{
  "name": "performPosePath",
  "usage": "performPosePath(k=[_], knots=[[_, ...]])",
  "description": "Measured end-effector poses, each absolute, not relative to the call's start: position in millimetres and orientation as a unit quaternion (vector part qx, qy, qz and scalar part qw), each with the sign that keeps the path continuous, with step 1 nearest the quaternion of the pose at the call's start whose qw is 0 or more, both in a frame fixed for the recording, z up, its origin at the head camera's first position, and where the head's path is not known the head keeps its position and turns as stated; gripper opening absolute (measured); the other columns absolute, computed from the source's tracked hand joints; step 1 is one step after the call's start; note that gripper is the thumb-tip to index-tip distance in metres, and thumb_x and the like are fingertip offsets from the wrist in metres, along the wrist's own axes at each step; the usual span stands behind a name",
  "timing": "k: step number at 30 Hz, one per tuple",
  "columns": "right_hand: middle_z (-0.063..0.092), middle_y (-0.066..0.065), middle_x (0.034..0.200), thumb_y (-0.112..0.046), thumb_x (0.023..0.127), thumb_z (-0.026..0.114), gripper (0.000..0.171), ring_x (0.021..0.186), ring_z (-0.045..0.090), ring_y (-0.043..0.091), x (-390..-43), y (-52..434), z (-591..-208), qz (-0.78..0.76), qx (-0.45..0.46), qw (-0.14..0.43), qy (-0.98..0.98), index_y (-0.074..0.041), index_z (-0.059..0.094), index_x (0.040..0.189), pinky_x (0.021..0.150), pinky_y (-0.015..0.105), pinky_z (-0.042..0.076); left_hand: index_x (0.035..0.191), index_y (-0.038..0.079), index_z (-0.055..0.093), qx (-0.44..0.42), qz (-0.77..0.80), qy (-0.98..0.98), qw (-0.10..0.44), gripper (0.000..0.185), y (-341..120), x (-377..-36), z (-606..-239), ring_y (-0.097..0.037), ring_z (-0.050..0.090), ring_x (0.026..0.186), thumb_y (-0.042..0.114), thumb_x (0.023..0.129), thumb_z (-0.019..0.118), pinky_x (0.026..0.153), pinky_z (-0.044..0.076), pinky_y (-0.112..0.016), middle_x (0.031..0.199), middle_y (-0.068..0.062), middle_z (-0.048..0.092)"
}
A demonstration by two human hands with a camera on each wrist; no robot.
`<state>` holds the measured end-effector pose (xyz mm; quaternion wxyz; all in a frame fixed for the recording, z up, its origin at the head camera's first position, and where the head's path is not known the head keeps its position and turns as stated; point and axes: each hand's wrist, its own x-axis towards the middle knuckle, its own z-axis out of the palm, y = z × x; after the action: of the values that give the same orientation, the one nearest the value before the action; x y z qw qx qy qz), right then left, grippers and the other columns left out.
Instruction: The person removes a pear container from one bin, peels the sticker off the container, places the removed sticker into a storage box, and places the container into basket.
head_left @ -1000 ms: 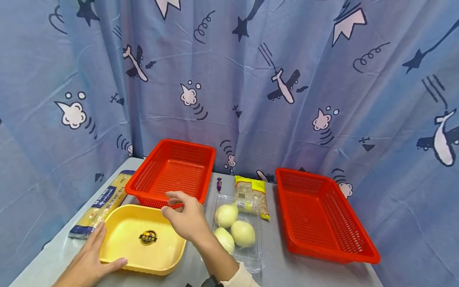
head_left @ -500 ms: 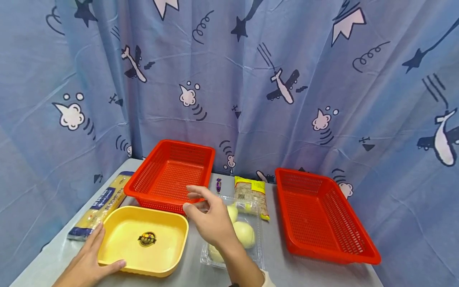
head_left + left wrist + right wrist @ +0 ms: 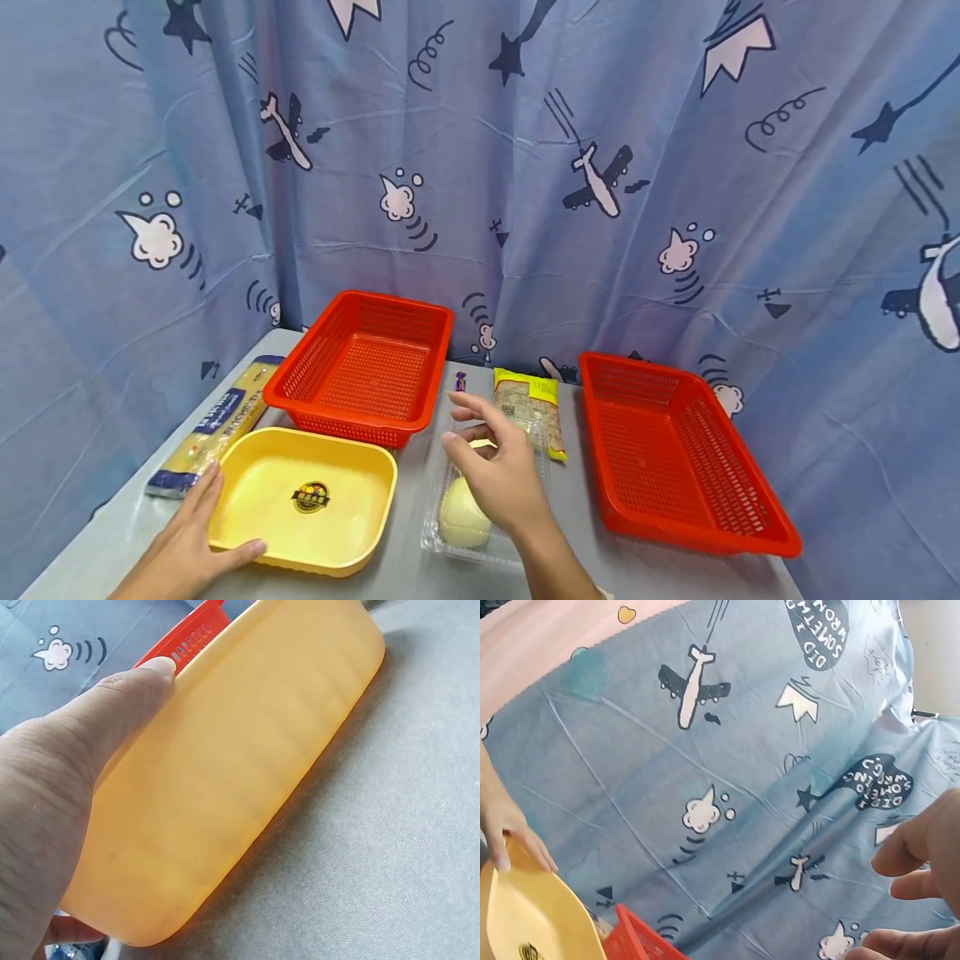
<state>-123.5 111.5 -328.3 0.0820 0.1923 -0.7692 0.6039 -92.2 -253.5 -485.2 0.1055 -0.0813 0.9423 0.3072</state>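
Note:
My left hand (image 3: pixel 180 542) grips the near left corner of a yellow plastic basin (image 3: pixel 360 475), which has a dark round label inside. In the left wrist view the thumb (image 3: pixel 131 697) lies over the basin's rim. My right hand (image 3: pixel 502 479), fingers loosely bent and holding nothing, hovers above a clear plastic box (image 3: pixel 433 533). Inside the box is a pale yellow-green ball-shaped fruit or vegetable (image 3: pixel 461 512); my hand hides most of the others. The right wrist view shows the right fingers (image 3: pixel 911 847) apart from any object.
A red basket (image 3: pixel 375 367) stands behind the basin, another red basket (image 3: pixel 675 450) at the right. Along the left lies a long yellow-and-blue packet (image 3: pixel 217 425). A yellow-topped bag (image 3: pixel 543 408) and a purple-wrapped candy (image 3: pixel 461 380) lie at the back, before the curtain (image 3: pixel 420 167).
My right hand has travelled rightward from the basin's right edge to above the clear box, covering more of its contents. The left hand and basin stay in place.

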Motion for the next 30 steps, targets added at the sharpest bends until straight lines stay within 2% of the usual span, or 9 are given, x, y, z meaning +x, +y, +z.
performPosePath(k=[10,18,25,30], knots=[[0.06,0.012,0.107,0.002,0.084,0.068,0.042,0.088,0.06,0.025,-128,150,-343,0.609,0.18,0.128,-0.762,-0.008,0.063,0.125,0.073,0.032,0.052,0.148,-0.009,-0.007,-0.087,0.312,0.94,0.107,0.129,-251,-92,-486,-0.058,0.025,0.122,0.07,0.075,0.065,0.091,0.027,-0.073,0.152,-0.031,-0.007],[0.06,0.01,0.109,0.001,0.084,0.07,0.046,0.092,0.059,0.025,-135,172,-356,0.593,0.146,0.138,-0.78,-0.014,0.063,0.127,0.075,0.034,0.051,0.147,-0.01,-0.006,-0.082,0.312,0.941,0.101,0.128,-253,-92,-487,-0.059,0.024,0.122,0.069,0.076,0.065,0.091,0.027,-0.074,0.151,-0.033,-0.005],[0.06,0.01,0.112,0.0,0.083,0.071,0.047,0.096,0.056,0.03,-139,186,-372,0.58,0.135,0.158,-0.788,-0.013,0.063,0.128,0.077,0.032,0.049,0.147,-0.011,-0.005,-0.079,0.316,0.94,0.102,0.127,-253,-93,-488,-0.059,0.023,0.123,0.068,0.076,0.065,0.091,0.027,-0.074,0.151,-0.033,-0.006],[0.058,0.009,0.113,-0.002,0.085,0.072,0.047,0.096,0.054,0.028,-142,197,-387,0.574,0.106,0.164,-0.796,-0.012,0.062,0.129,0.079,0.033,0.048,0.147,-0.012,-0.004,-0.08,0.32,0.938,0.109,0.126,-253,-91,-486,-0.059,0.021,0.124,0.067,0.077,0.065,0.091,0.026,-0.074,0.151,-0.033,-0.007]])
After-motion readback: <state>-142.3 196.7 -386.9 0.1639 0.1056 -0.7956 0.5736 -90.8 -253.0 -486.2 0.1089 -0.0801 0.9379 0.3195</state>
